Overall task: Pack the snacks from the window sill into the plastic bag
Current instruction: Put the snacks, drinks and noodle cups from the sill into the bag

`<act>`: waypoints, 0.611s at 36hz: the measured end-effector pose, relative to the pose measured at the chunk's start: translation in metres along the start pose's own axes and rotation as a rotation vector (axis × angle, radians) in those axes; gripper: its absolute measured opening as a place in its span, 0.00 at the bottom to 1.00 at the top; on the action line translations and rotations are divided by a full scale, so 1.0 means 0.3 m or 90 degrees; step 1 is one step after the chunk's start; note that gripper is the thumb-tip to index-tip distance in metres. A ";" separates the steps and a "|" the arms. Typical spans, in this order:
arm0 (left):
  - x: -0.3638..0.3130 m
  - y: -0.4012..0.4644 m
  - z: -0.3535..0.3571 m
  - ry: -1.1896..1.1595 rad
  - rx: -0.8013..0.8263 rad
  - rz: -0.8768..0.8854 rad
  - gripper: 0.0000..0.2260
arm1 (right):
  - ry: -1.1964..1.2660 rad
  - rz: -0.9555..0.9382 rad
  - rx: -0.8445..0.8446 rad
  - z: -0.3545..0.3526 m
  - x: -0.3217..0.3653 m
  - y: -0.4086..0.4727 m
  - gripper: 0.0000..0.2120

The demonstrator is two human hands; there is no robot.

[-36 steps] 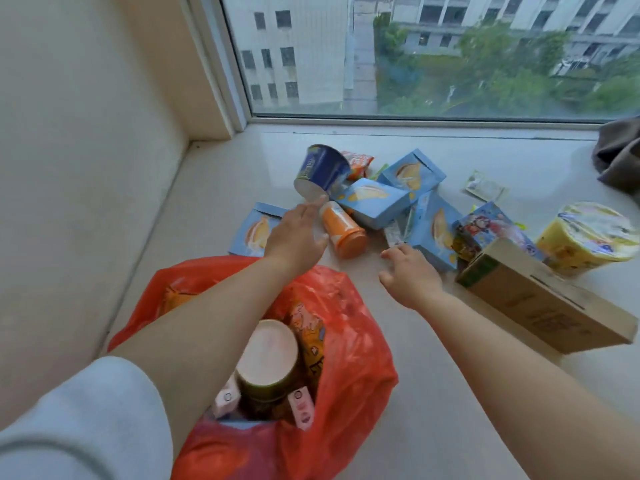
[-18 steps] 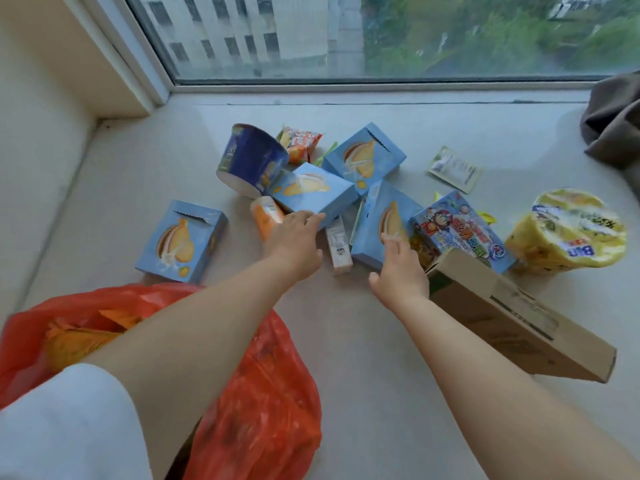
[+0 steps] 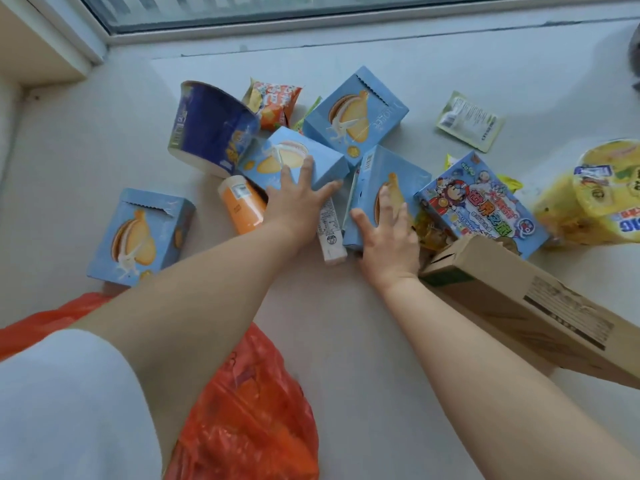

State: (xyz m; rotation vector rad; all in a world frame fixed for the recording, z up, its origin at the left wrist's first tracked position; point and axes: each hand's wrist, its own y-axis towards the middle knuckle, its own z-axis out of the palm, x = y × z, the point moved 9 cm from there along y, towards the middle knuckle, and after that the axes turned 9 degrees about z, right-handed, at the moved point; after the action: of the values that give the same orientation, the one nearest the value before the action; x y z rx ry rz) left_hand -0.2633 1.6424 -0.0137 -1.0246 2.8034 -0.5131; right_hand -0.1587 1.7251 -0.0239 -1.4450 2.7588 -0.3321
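While fingers touch — pale-blue snack boxes (image 3: 294,161)

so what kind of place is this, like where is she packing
Probably a wide indoor window sill in a home or dorm room, though that is a guess. A window frame runs along the far edge, a wall corner closes the left end, and boxed snacks lie loose on the ledge.

We lose most of the red plastic bag (image 3: 249,410) behind our left forearm and the lower edge. The cardboard box (image 3: 540,306) runs off the right edge, as does the yellow noodle bowl (image 3: 595,199). Print on the small white tube (image 3: 330,233) is too blurred to read.
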 end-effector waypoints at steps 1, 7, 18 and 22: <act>0.000 0.004 0.004 0.005 0.000 -0.004 0.31 | 0.000 0.006 -0.010 -0.006 0.002 0.004 0.28; 0.013 0.014 0.000 0.026 -0.024 -0.025 0.33 | 0.025 0.008 -0.053 -0.023 0.012 0.002 0.27; 0.082 -0.135 -0.096 -0.131 -0.113 -0.151 0.38 | 0.170 0.006 -0.132 -0.152 -0.052 -0.065 0.35; 0.074 -0.222 -0.141 -0.195 -0.140 -0.164 0.27 | 0.299 0.066 -0.115 -0.230 -0.092 -0.137 0.28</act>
State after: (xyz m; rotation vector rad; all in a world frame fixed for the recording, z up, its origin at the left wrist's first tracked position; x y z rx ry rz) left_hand -0.2492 1.5921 0.0495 -1.3855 2.5090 -0.0573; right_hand -0.1167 1.7373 0.0489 -1.4033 3.2993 -0.4864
